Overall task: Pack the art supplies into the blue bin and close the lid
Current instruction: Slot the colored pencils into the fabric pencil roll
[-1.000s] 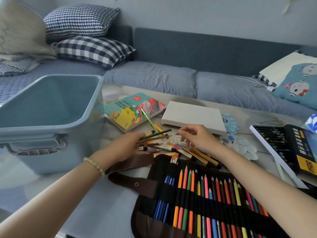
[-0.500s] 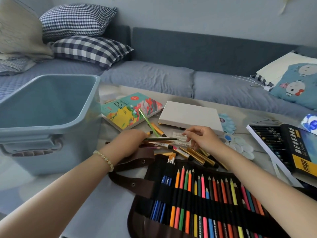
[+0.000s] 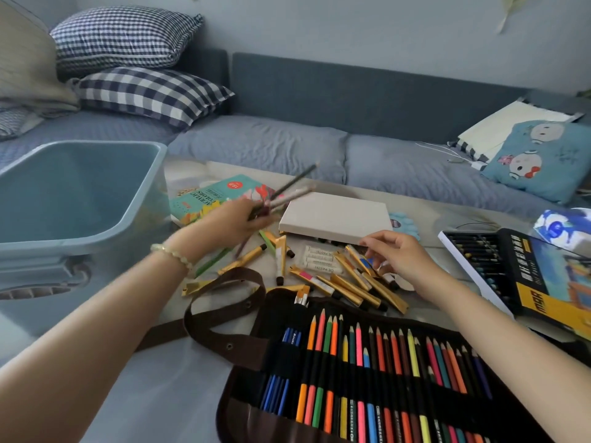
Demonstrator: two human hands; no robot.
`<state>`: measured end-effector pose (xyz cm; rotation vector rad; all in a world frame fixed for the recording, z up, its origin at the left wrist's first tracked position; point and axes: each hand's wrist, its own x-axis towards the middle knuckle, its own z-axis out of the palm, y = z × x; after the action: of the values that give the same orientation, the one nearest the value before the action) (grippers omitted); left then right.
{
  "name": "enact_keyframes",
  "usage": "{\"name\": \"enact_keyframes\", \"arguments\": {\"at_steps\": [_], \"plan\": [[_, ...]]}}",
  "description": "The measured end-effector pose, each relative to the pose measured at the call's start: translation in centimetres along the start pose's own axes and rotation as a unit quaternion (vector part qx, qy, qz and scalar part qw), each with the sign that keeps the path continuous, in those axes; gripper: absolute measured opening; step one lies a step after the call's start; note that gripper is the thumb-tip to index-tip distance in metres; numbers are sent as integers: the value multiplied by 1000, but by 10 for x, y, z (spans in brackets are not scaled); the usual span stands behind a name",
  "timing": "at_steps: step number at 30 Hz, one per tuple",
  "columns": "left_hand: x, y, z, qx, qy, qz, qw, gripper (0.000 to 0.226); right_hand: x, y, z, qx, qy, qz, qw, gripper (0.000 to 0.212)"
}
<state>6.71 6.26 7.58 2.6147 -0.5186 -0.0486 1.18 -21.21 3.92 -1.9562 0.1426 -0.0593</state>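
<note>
A person's two bare arms reach over a pale table strewn with art supplies, with a grey-blue sofa behind. The left hand (image 3: pixel 235 219), with a bead bracelet (image 3: pixel 172 255) at the wrist, is closed around a small bundle of pencils or brushes (image 3: pixel 287 191). The bundle is blurred, so the exact count cannot be told; at least three thin sticks fan up and to the right from the fist, above the table. The blue bin (image 3: pixel 80 199) stands open and empty at the left edge of the table, just beside this hand; its lid is not in view.

The right hand (image 3: pixel 399 257) hovers with fingers loosely curled and parted over a heap of gold paint tubes (image 3: pixel 351 282), fingertips touching or nearly touching them; it grips nothing clearly. Roughly a dozen tubes lie scattered between the hands, beside a few white oil pastel sticks (image 3: pixel 319 262).

Behind the tubes lie one blank white canvas (image 3: pixel 335 217) and one teal acrylic colours box (image 3: pixel 220 196). At the right lies one open pastel set (image 3: pixel 518 270). Nearest the camera, one dark roll-up case (image 3: pixel 383 378) lies unrolled, holding a row of many coloured pencils.
</note>
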Motion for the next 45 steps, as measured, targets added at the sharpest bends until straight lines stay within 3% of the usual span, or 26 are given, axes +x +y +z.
{"name": "enact_keyframes", "arguments": {"at_steps": [4,8,13,16,19,22,25,29,34,42,45], "plan": [[4,30,-16,-237,59,28,969,39,-4,-3,-11,51,19,17,998,17],[6,59,-3,-453,-22,7,891,40,-14,-14,-19,50,16,-12,999,18],[15,84,40,-544,-71,22,836,42,-30,-25,-29,45,47,-49,997,21],[17,102,58,-593,-50,20,803,43,-38,-21,-32,59,99,-45,992,27],[17,125,68,-662,34,28,748,39,-39,-6,-23,221,92,52,970,41],[19,146,77,-648,143,32,747,38,-38,1,-7,420,32,165,892,59],[23,158,90,-621,213,39,754,39,-36,-4,5,553,26,206,807,63],[28,160,100,-596,243,62,763,34,-37,-4,27,564,56,251,785,57],[24,157,111,-555,216,84,799,22,-32,-12,32,654,63,259,708,49],[19,153,108,-486,160,165,843,8,-21,-8,30,634,88,281,716,47],[20,151,106,-472,146,150,856,13,-26,-10,26,569,95,250,777,39]]}}
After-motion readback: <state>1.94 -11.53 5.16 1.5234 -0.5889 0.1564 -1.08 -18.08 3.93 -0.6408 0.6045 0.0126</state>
